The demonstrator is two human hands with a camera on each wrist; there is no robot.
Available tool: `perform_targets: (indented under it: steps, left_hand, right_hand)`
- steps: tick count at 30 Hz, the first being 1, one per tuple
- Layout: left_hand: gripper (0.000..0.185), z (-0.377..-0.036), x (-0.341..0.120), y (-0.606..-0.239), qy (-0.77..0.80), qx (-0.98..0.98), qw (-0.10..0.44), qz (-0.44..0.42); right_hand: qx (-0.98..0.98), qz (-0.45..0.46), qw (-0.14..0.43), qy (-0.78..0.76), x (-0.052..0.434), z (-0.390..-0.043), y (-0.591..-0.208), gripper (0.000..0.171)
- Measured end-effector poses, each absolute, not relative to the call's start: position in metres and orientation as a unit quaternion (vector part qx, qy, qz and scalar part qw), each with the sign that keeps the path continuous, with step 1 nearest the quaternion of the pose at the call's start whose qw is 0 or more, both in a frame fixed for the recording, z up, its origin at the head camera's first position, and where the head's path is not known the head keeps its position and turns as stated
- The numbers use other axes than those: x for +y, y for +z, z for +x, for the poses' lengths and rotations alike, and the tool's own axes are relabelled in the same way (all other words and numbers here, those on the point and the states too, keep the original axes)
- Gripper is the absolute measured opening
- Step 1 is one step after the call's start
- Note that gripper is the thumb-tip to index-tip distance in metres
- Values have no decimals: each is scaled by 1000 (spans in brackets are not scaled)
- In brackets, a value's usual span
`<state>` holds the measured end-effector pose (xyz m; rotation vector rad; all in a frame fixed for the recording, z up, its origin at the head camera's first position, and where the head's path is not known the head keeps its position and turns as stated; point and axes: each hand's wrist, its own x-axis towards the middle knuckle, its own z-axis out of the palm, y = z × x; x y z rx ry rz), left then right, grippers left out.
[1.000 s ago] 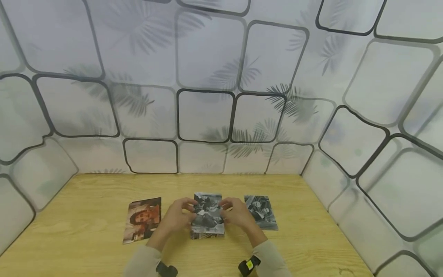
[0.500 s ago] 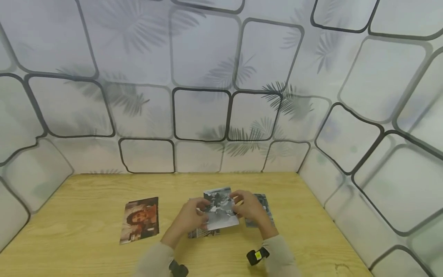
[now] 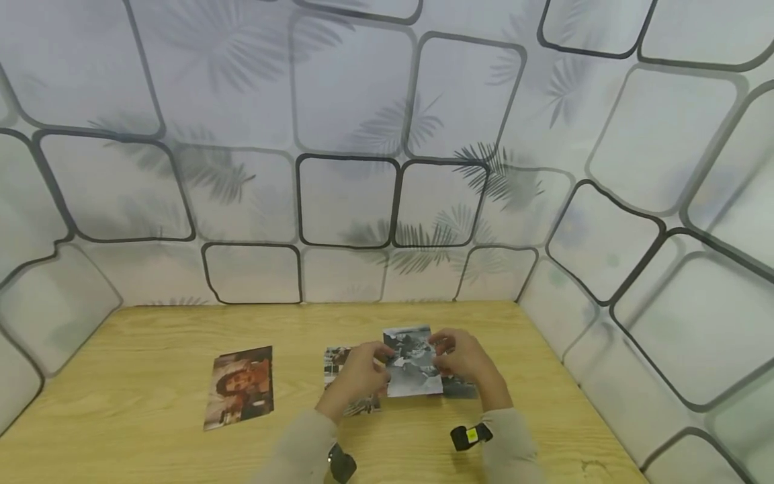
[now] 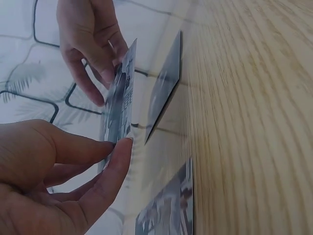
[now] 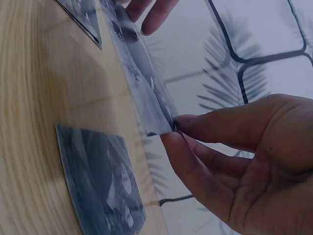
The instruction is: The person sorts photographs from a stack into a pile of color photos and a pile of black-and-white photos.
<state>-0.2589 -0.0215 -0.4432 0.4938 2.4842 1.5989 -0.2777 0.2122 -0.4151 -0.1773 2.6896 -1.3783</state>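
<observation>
A black-and-white photo [image 3: 414, 370] is held up off the table between both hands. My left hand [image 3: 361, 370] pinches its left edge between thumb and fingers; the left wrist view shows the photo [image 4: 120, 98] edge-on, raised above the wood. On the opposite edge, the thumb and fingers of my right hand [image 3: 465, 356] pinch it too, plainly in the right wrist view. Beneath it lies another black-and-white photo [image 3: 461, 388], mostly covered in the head view but showing in the right wrist view. A further stack of photos [image 3: 334, 359] lies partly behind my left hand.
A colour photo [image 3: 240, 386] of a person in red lies apart on the left of the wooden table [image 3: 157, 349]. Patterned fabric walls [image 3: 254, 272] stand at the table's back and sides. A dark band with a camera [image 3: 471, 436] is on the right wrist.
Both hands have lifted the black-and-white photo off the middle stack and carried it rightward, over the right-hand photo. The middle stack beneath is now partly uncovered.
</observation>
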Motion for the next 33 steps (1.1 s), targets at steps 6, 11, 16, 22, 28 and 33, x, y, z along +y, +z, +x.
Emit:
perform_targets:
  steps: [6, 11, 16, 22, 28, 33]
  left_hand:
    - [48, -265, 2, -445, 539, 819, 71, 180]
    - [54, -272, 23, -446, 515, 837, 54, 178]
    - [59, -276, 39, -449, 508, 841, 61, 176]
    - [59, -279, 52, -455, 496, 850, 40, 175]
    - [51, -284, 61, -462, 464, 867, 28, 178]
    - [45, -284, 62, -465, 447, 875, 19, 185]
  right_hand:
    - [894, -37, 48, -445, 232, -278, -416, 35]
    - [902, -21, 38, -430, 247, -278, -416, 37]
    - [908, -2, 43, -418, 256, -278, -419, 38]
    - [911, 4, 37, -410, 265, -281, -426, 39]
    - [921, 20, 26, -389, 269, -288, -435, 36]
    - [937, 25, 18, -347, 270, -292, -443, 35]
